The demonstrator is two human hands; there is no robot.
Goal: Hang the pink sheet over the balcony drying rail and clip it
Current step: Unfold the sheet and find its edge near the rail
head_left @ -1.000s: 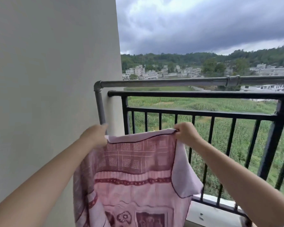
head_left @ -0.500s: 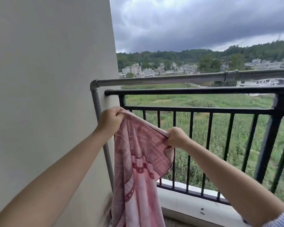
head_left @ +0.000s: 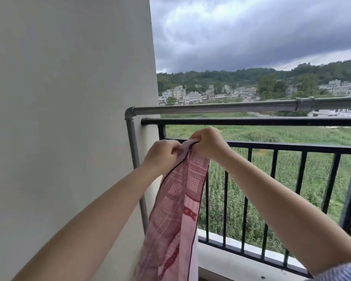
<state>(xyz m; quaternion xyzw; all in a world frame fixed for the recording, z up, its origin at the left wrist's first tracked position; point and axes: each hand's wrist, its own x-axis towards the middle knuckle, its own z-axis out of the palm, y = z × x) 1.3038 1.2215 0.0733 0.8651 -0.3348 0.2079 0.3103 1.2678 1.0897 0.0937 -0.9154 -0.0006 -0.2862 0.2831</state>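
Both hands are up at the middle of the frame, side by side and nearly touching. The left hand (head_left: 162, 154) has its fingers curled in, pinching the top edge of the pink sheet (head_left: 177, 201); the right hand (head_left: 208, 142) is a fist over the same gathered edge, fingers wrapped round the cloth. The sheet is bunched into a narrow band between them and falls straight down to the bottom edge of the frame, its dark-trimmed border and red patterned stripes showing, the lower part blurred.

The sheet is not on the rail. The grey drying rail (head_left: 221, 107) runs across the frame above the hands, from its elbow joint at centre left out to the right edge, with a coupling collar (head_left: 304, 104) toward the upper right. Just below it sits the black balcony railing (head_left: 251, 121), and the hands hover in front of its upper bars. A pale wall (head_left: 69, 118) fills the left half. Beyond the bars lie green fields, pale buildings along a wooded hill, and heavy grey cloud across the upper right. A striped sleeve (head_left: 344, 270) shows at the lower right corner
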